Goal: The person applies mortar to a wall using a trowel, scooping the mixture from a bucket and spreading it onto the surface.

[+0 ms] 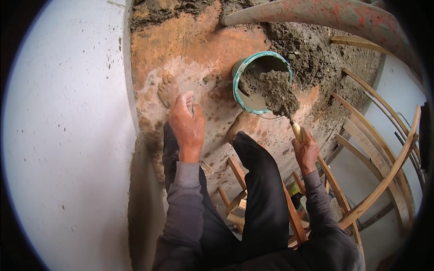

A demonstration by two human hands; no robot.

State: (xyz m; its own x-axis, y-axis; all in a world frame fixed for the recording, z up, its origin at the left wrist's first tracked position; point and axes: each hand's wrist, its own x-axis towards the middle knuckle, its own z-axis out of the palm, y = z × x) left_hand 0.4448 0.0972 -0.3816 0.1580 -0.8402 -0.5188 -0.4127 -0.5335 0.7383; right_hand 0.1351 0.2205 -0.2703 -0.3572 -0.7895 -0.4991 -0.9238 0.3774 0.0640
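Note:
My right hand is closed round the handle of a trowel. A heap of wet grey mortar covers the trowel's blade, which is over the near right rim of a green-rimmed bucket. More mortar shows inside the bucket, and a thin wire handle hangs along its near side. To the left of the bucket, my left hand is raised above the floor, near my bare foot. Its fingers are curled in toward the palm; whether anything small is in them is hidden.
A white wall runs along the left. Loose mortar is piled beyond the bucket, on the stained orange floor. A thick red-grey pole crosses the top right. Wooden strips and frames stand at the right and below.

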